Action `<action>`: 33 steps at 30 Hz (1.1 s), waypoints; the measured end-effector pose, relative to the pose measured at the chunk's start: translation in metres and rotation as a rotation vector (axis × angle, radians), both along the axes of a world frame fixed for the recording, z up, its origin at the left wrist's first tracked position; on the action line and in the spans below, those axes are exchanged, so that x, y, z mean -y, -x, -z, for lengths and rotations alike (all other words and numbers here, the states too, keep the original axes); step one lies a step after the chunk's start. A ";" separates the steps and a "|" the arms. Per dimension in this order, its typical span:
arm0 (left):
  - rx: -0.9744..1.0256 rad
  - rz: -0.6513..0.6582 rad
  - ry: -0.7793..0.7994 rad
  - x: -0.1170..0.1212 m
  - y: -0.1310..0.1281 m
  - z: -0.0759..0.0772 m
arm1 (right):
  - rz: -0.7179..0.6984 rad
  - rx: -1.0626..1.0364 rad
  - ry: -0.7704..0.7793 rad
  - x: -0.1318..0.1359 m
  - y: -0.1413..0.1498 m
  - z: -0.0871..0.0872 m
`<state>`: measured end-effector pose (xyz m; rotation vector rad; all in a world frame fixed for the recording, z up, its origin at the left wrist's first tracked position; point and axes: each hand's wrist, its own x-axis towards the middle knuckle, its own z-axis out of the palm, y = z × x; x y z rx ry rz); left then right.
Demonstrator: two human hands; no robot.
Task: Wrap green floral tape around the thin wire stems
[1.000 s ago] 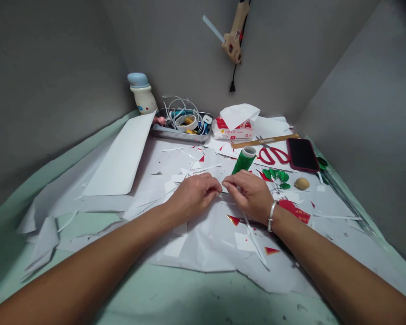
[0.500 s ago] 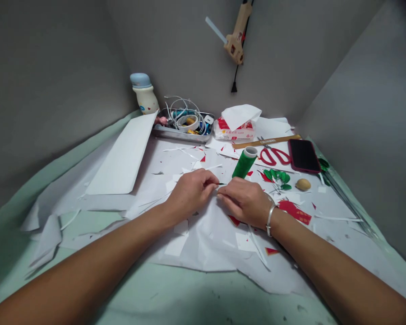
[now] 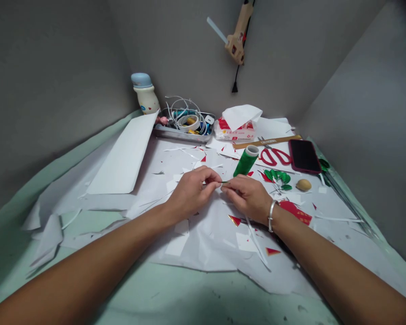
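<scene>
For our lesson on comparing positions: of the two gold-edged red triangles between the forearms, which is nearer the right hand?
The triangle left of the white strip, close by the right hand; the other triangle lies farther off, right of the strip.

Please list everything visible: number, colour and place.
glue gun: 1, tan, back wall
bottle: 1, cream, blue cap, back left
tray: 1, silver, right of bottle
tape: 1, white, in tray
cord: 1, white, tray
board: 1, white, left
tissue pack: 1, red-white, back centre
phone: 1, black, red case, right
scissors: 1, red-handled, left of phone
strip: 1, golden, near scissors
spool: 1, green, centre
leaf shapes: several, green, near phone
oval object: 1, tan, near phone
rods: several, grey, right edge
paper scraps: many, white and red, scattered
backing paper: count unclear, white, beneath scraps
table cover: 1, green, underneath
strand: 1, dark green, centre
bracelet: 1, silver, right wrist
left hand: 1, centre, pinching strand
right hand: 1, centre, pinching strand
</scene>
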<state>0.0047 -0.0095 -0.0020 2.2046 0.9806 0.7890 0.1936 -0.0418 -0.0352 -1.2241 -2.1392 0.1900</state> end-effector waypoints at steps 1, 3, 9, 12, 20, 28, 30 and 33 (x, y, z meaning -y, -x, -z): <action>0.000 -0.024 -0.004 -0.001 0.000 0.000 | -0.027 0.046 -0.008 0.002 0.002 -0.001; -0.031 -0.056 -0.027 -0.002 0.000 0.003 | -0.075 0.132 -0.048 0.005 0.005 -0.004; -0.210 0.047 -0.136 -0.001 -0.001 0.012 | -0.077 0.011 -0.121 0.007 0.004 -0.008; -0.207 0.152 -0.125 0.001 -0.001 0.012 | 0.015 -0.091 -0.080 0.003 0.000 -0.006; -0.011 0.018 0.007 0.001 0.000 0.001 | 0.002 -0.012 0.044 0.000 0.001 0.002; -0.207 0.013 -0.105 -0.003 0.000 0.012 | -0.087 0.114 -0.135 0.008 0.006 -0.007; -0.236 0.072 -0.123 -0.002 0.000 0.013 | -0.038 0.051 -0.142 0.006 0.004 -0.006; -0.215 0.139 -0.107 0.000 -0.001 0.011 | 0.033 -0.019 -0.098 0.001 0.001 -0.004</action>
